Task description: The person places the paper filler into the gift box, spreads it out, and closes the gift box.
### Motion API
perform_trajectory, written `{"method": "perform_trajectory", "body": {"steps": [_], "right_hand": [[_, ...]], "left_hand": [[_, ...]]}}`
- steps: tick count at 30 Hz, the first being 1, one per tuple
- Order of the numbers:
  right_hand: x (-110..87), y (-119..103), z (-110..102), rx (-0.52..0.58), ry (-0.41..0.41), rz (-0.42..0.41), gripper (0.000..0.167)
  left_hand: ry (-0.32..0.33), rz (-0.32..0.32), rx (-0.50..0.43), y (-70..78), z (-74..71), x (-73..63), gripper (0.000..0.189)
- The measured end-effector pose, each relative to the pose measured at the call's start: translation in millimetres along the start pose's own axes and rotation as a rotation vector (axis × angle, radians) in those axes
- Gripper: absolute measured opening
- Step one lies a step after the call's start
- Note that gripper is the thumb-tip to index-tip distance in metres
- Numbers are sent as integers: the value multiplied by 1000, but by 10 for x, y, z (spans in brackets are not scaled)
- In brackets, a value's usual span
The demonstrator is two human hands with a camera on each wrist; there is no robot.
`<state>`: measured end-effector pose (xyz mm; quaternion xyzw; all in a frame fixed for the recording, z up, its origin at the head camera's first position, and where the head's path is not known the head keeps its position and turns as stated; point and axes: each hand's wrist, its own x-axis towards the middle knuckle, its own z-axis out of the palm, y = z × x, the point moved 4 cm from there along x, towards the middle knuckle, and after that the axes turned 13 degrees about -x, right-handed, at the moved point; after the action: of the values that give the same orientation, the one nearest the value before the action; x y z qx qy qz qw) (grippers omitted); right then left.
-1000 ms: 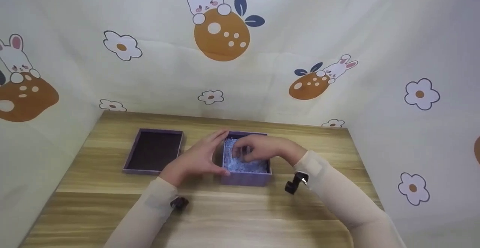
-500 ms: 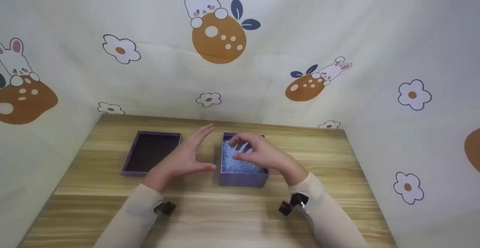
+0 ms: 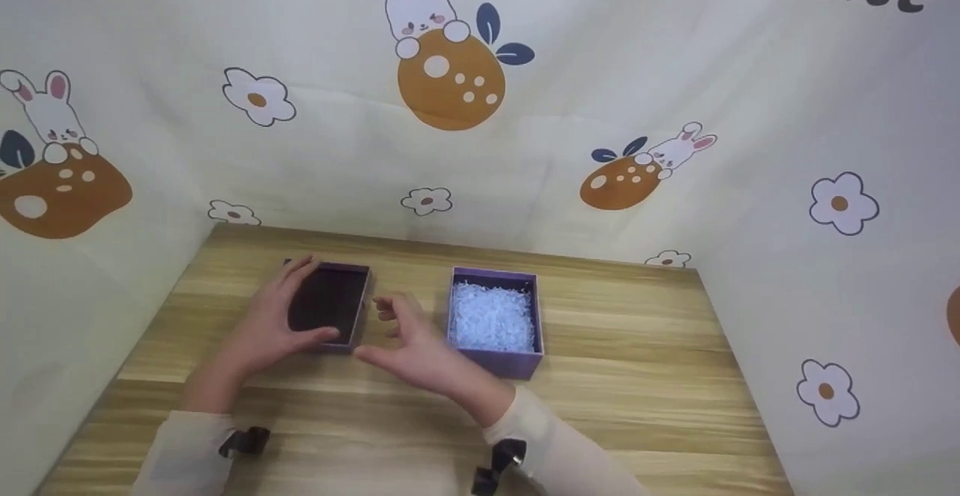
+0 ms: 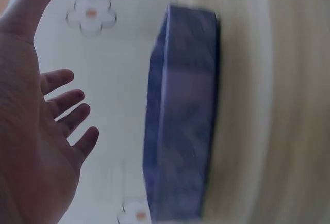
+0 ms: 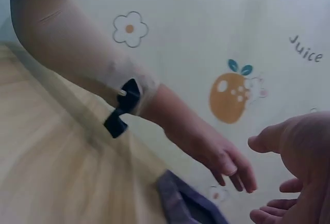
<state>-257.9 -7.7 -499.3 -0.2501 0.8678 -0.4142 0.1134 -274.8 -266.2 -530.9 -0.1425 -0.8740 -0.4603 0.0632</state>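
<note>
A shallow purple box lid [image 3: 339, 297] lies on the table with its dark inside up. My left hand [image 3: 259, 327] hovers over its left side, thumb and fingers spread and holding nothing. In the left wrist view that hand stays apart from the purple lid [image 4: 188, 115]. My right hand [image 3: 427, 353] is just right of the lid, fingers loosely bent around nothing. Behind the right wrist stands an open purple box [image 3: 499, 365], filled with pale blue shredded paper [image 3: 491, 316]. A corner of the lid [image 5: 169, 195] shows in the right wrist view, below the left hand.
Both things stand on a wood-grain table [image 3: 615, 376]. A pale curtain [image 3: 540, 173] printed with rabbits, oranges and flowers hangs around its back and sides. Each sleeve carries a black wrist mount [image 3: 495, 466].
My left hand let go of the box's left side and moved left over the lid. The right hand came out of the box and moved left beside the lid.
</note>
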Motion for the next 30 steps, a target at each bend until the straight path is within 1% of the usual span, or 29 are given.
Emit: {"method": "perform_trajectory", "body": {"steps": [3, 6, 9, 11, 13, 15, 18, 23, 25, 27, 30], "right_hand": [[125, 91, 257, -15, 28, 62, 81], [282, 240, 488, -45, 49, 127, 88], [417, 380, 652, -31, 85, 181, 95], [481, 449, 725, 26, 117, 202, 97], [528, 491, 767, 93, 150, 198, 98], [562, 512, 793, 137, 169, 174, 99], [595, 527, 807, 159, 178, 129, 104], [619, 536, 799, 81, 178, 87, 121], [626, 534, 803, 46, 175, 76, 125], [633, 531, 818, 27, 171, 73, 128], [647, 530, 837, 24, 169, 78, 126]], "left_hand": [[14, -94, -51, -209, -136, -141, 127], [6, -178, -102, -412, -227, -267, 134], [-22, -250, -144, -566, -244, -355, 137], [-42, -281, -160, -640, -233, -389, 138], [-55, -295, -180, -700, -225, -406, 137], [-63, -303, -190, -745, -228, -413, 136], [-67, -300, -208, -785, -250, -408, 134], [-90, -305, -232, -796, -268, -389, 133], [-103, -313, -250, -799, -267, -385, 132], [-110, -321, -273, -810, -273, -390, 131], [-108, -321, -307, -838, -296, -397, 127]]}}
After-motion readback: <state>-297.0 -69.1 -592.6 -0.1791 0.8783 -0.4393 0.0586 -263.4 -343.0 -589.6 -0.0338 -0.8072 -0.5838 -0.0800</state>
